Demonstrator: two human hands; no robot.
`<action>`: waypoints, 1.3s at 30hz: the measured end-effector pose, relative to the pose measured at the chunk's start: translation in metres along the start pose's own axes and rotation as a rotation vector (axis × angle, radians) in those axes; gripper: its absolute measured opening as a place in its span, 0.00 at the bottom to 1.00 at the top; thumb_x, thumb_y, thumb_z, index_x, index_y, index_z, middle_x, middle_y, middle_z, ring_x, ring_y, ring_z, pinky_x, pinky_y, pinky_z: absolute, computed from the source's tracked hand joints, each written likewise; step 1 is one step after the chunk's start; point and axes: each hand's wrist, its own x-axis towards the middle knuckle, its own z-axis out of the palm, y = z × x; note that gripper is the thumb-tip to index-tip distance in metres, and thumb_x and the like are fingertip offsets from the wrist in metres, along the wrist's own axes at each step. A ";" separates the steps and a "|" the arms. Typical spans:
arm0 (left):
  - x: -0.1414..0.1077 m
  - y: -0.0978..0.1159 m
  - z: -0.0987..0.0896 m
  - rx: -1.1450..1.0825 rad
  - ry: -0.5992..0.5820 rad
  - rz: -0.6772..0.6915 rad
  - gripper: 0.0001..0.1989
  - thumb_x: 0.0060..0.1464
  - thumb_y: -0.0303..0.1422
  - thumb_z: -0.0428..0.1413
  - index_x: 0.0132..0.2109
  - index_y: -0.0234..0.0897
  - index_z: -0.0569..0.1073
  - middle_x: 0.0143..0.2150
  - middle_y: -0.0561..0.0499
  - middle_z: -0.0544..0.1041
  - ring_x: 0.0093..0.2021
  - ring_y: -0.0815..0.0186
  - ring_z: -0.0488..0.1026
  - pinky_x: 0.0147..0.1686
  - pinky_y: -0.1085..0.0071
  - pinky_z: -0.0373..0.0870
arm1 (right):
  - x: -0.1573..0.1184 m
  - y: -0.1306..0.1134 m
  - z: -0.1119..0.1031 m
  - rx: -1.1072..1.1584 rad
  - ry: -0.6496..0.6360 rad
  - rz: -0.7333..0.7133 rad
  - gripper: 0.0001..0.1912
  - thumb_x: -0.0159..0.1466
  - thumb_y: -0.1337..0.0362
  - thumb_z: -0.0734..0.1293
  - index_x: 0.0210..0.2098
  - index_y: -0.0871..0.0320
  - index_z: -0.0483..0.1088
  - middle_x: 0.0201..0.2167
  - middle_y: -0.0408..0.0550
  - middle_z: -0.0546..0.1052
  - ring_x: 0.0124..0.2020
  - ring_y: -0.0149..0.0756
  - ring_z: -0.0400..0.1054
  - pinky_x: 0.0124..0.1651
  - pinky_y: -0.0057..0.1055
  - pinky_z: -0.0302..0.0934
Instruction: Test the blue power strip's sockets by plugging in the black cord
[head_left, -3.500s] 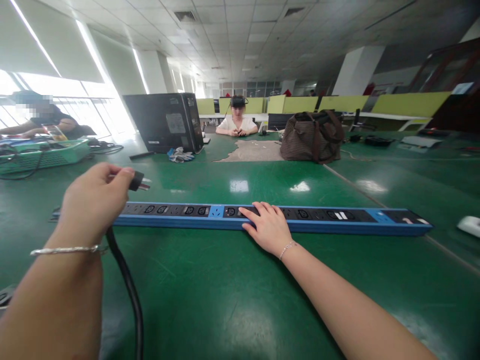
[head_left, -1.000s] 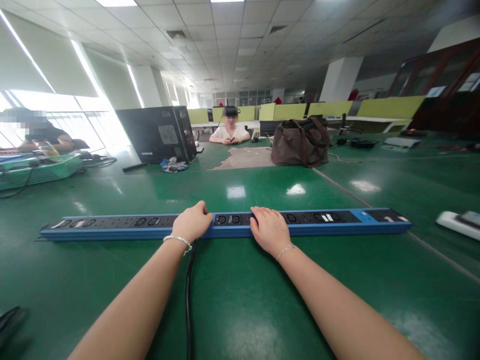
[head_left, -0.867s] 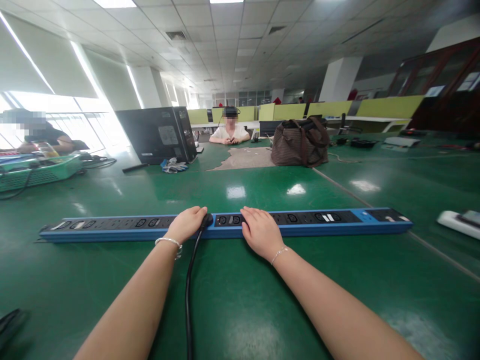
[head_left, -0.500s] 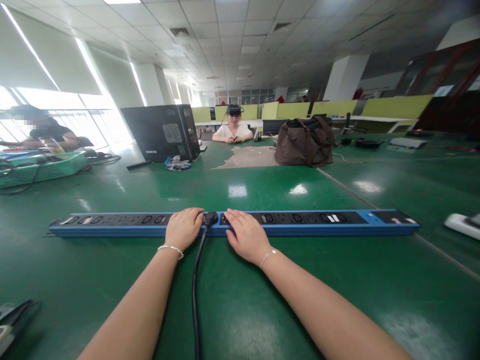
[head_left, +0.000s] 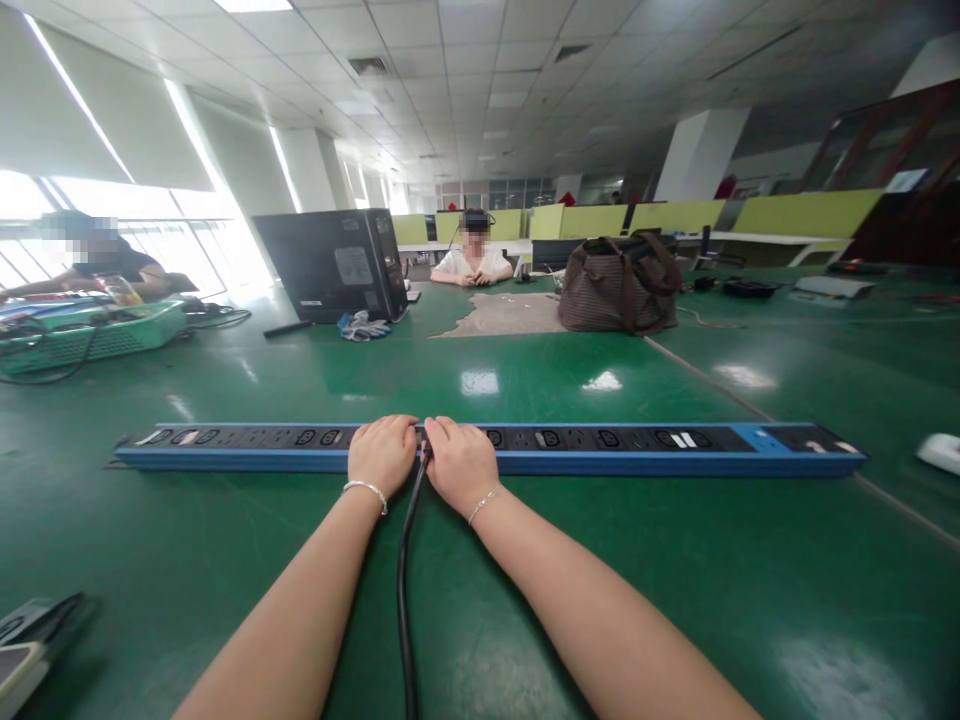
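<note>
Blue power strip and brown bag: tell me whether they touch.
Apart. The head view shows a broad stretch of bare green tabletop between the blue power strip and the brown bag, which sits farther back.

the far end of the black cord (head_left: 406, 575) is covered by the right hand (head_left: 459, 468); its seating cannot be told. part of the blue power strip (head_left: 540, 463) is hidden by that hand and the left hand (head_left: 382, 455). cord and forearms (head_left: 592, 605) are cut off at the near edge. a device (head_left: 22, 660) at near left and a green basket (head_left: 131, 328) are cropped by the left edge, a white object (head_left: 940, 452) by the right. the label (head_left: 353, 267) on the black computer case (head_left: 311, 285) is too small to be read.
</note>
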 end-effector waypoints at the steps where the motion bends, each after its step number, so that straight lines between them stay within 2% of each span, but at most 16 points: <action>1: 0.000 0.001 0.000 -0.002 0.001 -0.005 0.18 0.57 0.32 0.40 0.43 0.42 0.73 0.45 0.51 0.78 0.47 0.64 0.72 0.47 0.66 0.61 | -0.001 0.000 0.000 -0.001 -0.002 0.000 0.17 0.63 0.63 0.57 0.49 0.61 0.67 0.45 0.55 0.74 0.38 0.39 0.69 0.43 0.34 0.60; 7: 0.000 0.004 -0.002 -0.017 -0.004 -0.022 0.17 0.58 0.35 0.40 0.42 0.43 0.73 0.44 0.52 0.78 0.47 0.63 0.72 0.47 0.65 0.61 | -0.001 0.001 0.002 0.041 0.002 0.032 0.15 0.63 0.62 0.58 0.47 0.58 0.67 0.43 0.51 0.74 0.39 0.37 0.68 0.42 0.32 0.60; 14: -0.001 0.007 -0.003 -0.004 0.003 -0.024 0.17 0.58 0.38 0.41 0.42 0.46 0.74 0.45 0.52 0.78 0.47 0.62 0.71 0.47 0.64 0.60 | -0.003 0.006 0.009 0.052 0.010 -0.010 0.18 0.63 0.65 0.57 0.52 0.60 0.63 0.48 0.53 0.72 0.46 0.39 0.65 0.49 0.34 0.59; 21: -0.001 0.010 -0.004 -0.002 -0.010 -0.055 0.16 0.57 0.36 0.42 0.41 0.46 0.74 0.44 0.51 0.78 0.47 0.62 0.71 0.47 0.63 0.60 | -0.004 0.008 0.011 0.012 -0.006 -0.016 0.20 0.66 0.63 0.55 0.55 0.60 0.63 0.50 0.56 0.72 0.45 0.38 0.68 0.47 0.35 0.61; 27: -0.001 0.010 -0.004 0.017 -0.010 -0.041 0.17 0.58 0.37 0.41 0.40 0.46 0.74 0.45 0.51 0.77 0.47 0.61 0.71 0.46 0.62 0.61 | -0.005 0.007 0.012 0.003 -0.003 -0.005 0.19 0.66 0.65 0.54 0.54 0.60 0.63 0.50 0.54 0.72 0.46 0.38 0.69 0.47 0.33 0.62; 29: -0.001 0.010 -0.005 0.013 -0.011 -0.047 0.17 0.58 0.37 0.41 0.41 0.46 0.75 0.45 0.51 0.77 0.47 0.61 0.71 0.47 0.62 0.61 | -0.002 0.006 0.008 0.018 0.006 0.028 0.19 0.66 0.64 0.54 0.55 0.58 0.63 0.51 0.53 0.72 0.44 0.37 0.70 0.45 0.32 0.63; 33: -0.001 0.011 -0.008 -0.003 -0.011 -0.060 0.17 0.57 0.37 0.42 0.41 0.46 0.75 0.44 0.51 0.78 0.48 0.61 0.71 0.46 0.62 0.61 | 0.005 0.002 -0.001 0.076 0.118 0.209 0.21 0.67 0.60 0.52 0.57 0.57 0.60 0.54 0.52 0.69 0.42 0.35 0.71 0.40 0.28 0.65; 39: -0.001 0.012 -0.010 -0.033 -0.023 -0.069 0.16 0.56 0.37 0.43 0.41 0.45 0.75 0.45 0.50 0.78 0.48 0.61 0.71 0.47 0.62 0.61 | 0.001 0.004 0.003 0.104 0.109 0.107 0.19 0.66 0.59 0.54 0.52 0.58 0.65 0.49 0.50 0.73 0.41 0.35 0.71 0.43 0.28 0.63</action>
